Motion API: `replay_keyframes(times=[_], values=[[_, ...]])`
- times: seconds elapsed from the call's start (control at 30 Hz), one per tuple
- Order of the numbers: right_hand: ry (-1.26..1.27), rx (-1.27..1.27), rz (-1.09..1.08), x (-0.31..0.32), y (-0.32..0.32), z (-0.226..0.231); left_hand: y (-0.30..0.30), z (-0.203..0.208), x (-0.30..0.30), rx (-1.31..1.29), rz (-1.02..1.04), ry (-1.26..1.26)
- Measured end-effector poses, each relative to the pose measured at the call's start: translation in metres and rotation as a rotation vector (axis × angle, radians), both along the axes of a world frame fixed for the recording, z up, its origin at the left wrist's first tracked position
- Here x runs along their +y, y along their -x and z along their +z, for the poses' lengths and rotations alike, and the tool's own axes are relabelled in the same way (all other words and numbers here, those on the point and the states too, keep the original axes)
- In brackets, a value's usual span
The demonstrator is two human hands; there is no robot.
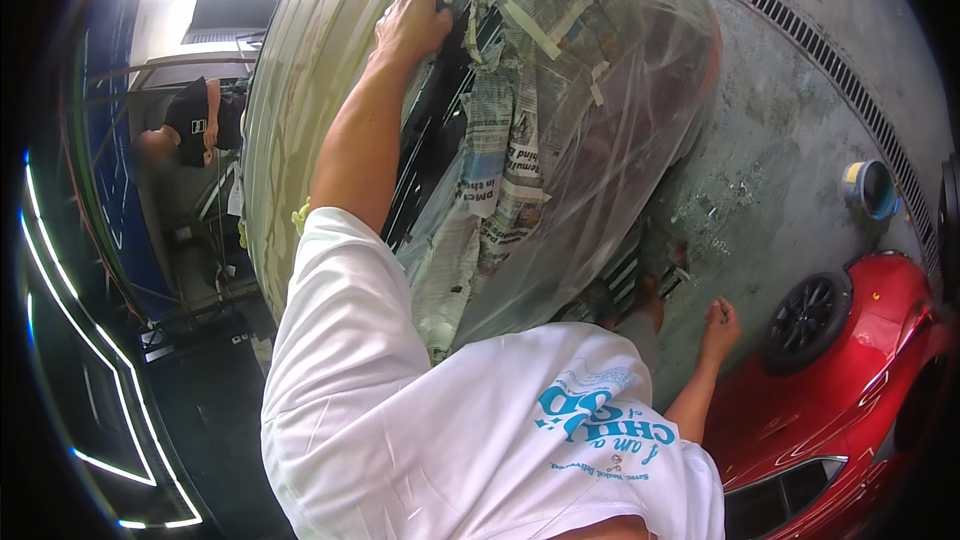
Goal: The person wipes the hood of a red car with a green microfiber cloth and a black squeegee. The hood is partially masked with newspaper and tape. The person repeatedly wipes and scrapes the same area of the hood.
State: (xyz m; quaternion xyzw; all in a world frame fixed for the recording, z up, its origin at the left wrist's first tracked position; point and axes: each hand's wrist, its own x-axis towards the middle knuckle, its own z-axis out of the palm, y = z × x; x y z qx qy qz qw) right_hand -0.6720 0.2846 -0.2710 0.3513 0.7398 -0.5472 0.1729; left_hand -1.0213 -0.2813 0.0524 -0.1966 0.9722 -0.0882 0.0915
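My left hand [412,25] is stretched forward over a vehicle's pale ribbed roof panel [335,60]. Its fingers are curled at the panel's edge, beside a black strip [440,90]; a small dark thing shows at the fingertips, too little of it to name. Taped newspaper [500,140] lies along that strip, with clear plastic sheeting [620,130] draped over the body beyond. Low at my right side hangs my right hand [718,330], its fingers curled in, away from the vehicle. Whether anything small is inside it stays hidden.
A red car [850,370] with a dark wheel [808,322] stands at the right. On the concrete floor [740,140] sits a blue bucket [870,188] near a drain grate [800,25]. Another person [190,125] in a dark shirt is beyond the roof at left.
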Motion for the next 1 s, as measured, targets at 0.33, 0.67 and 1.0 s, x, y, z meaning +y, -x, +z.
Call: replay_keyframes(times=[0.33, 0.67, 1.0], values=[[0.004, -0.100, -0.040, 0.006, -0.004, 0.013, 0.006, -0.013, -0.009, 0.140, -0.176, 0.035], [-0.082, -0.106, 0.008, -0.004, -0.012, 0.020, -0.002, -0.019, -0.004, 0.153, -0.192, 0.027], [-0.080, -0.113, -0.035, -0.001, -0.031, -0.003, 0.008, -0.030, -0.006, 0.190, -0.156, 0.035]])
